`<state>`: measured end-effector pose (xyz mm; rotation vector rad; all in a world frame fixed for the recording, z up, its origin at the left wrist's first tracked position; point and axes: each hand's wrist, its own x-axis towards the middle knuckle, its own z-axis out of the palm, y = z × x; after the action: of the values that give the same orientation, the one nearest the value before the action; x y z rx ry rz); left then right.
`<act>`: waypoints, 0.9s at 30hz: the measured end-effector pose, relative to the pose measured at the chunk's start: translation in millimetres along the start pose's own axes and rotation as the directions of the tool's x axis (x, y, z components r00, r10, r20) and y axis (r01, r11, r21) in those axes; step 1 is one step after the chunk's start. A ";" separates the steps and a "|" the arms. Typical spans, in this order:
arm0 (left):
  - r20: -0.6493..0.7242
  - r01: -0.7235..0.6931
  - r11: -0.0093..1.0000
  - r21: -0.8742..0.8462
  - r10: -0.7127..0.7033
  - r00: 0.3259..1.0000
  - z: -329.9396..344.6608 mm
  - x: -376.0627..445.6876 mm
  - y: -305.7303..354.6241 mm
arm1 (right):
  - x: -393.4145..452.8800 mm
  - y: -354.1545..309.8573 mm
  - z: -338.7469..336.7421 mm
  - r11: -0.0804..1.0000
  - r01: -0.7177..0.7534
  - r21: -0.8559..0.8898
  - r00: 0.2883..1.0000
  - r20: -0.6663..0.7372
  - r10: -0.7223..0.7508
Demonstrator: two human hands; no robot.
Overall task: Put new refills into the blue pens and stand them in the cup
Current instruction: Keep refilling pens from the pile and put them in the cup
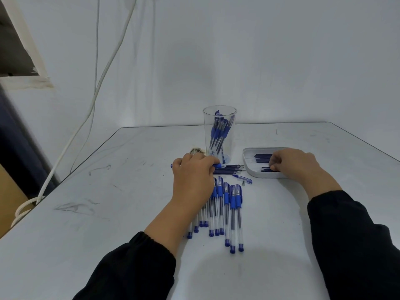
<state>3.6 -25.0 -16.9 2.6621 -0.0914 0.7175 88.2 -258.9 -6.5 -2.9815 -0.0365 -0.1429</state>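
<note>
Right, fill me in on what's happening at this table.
A person is refilling blue pens. The left hand holds a pen lying flat beside a row of loose refills. The right hand reaches into the white tray of refills. Several pens already stand in the clear cup; a batch of capped pens lies on the table, alongside a loose cap.

Both our arms reach forward in black sleeves. Our left hand [193,174] lies palm down, fingers curled closed. Our right hand [294,162] rests further right, knuckles up, fingertips pinched together.
</note>
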 end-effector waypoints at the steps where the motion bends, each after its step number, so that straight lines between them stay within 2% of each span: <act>1: -0.002 -0.001 1.000 -0.001 0.001 1.000 0.1 0.1 -0.6 | -0.3 0.3 0.6 1.000 0.008 0.004 1.000 -0.025 -0.008; 6: -0.038 0.007 0.999 -0.035 -0.008 0.999 1.3 2.0 -5.6 | -3.9 -7.8 -7.2 0.984 0.124 0.131 0.981 -0.163 -0.102; 10: -0.060 0.013 1.000 -0.028 -0.014 0.998 2.7 4.0 -9.5 | -11.4 -25.8 -14.2 0.931 0.294 0.218 0.949 -0.183 -0.257; 14: -0.075 0.009 1.000 -0.021 -0.011 0.997 3.9 5.1 -10.3 | -18.8 -41.0 -18.1 0.913 0.367 0.179 0.923 -0.192 -0.334; 27: -0.091 0.009 1.000 -0.009 -0.010 0.996 5.0 5.0 -12.2 | -24.7 -46.0 -19.1 0.906 0.393 0.157 0.913 -0.185 -0.364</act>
<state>12.3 -15.5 -22.5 2.6151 -0.0576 0.8321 60.4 -216.9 17.0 -2.7258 -0.5815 -0.3881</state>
